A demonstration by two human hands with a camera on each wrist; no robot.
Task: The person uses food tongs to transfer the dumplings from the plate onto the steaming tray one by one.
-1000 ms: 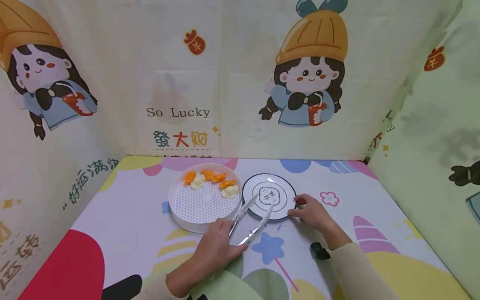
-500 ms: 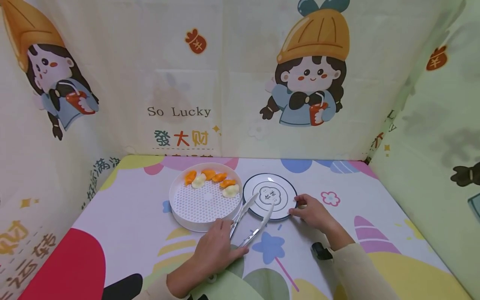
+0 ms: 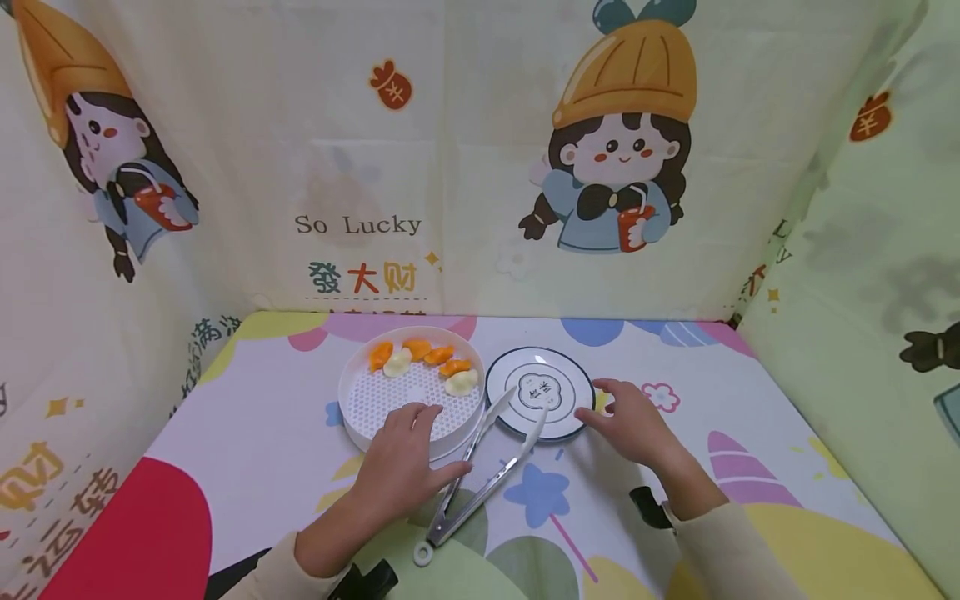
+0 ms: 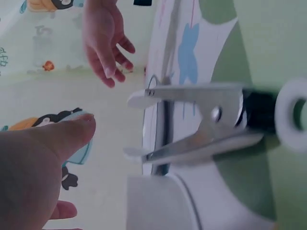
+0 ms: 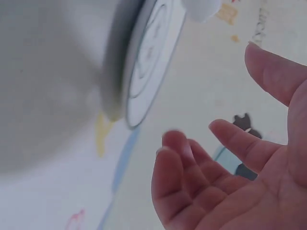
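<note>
My left hand hovers over the near rim of a round white steamer tray with a perforated bottom, fingers loosely extended. Just right of it lie metal tongs with white tips, spread apart, the tips over a plate and the ring end toward me. That plate is white with blue rims and a printed centre. At its right edge my right hand is held with thumb and fingers apart; the right wrist view shows a gap between this hand and the plate. Neither hand holds anything.
Inside the tray's far side sit several dumpling-shaped pieces, some orange and some white. The tray stands close to the plate's left edge. A patterned cloth covers the table, and printed curtains enclose it at the back and sides.
My left hand has let go of the tongs and moved left and up toward the tray. My right hand has loosened from the plate's edge and drawn slightly right. Tongs and plate stay put.
</note>
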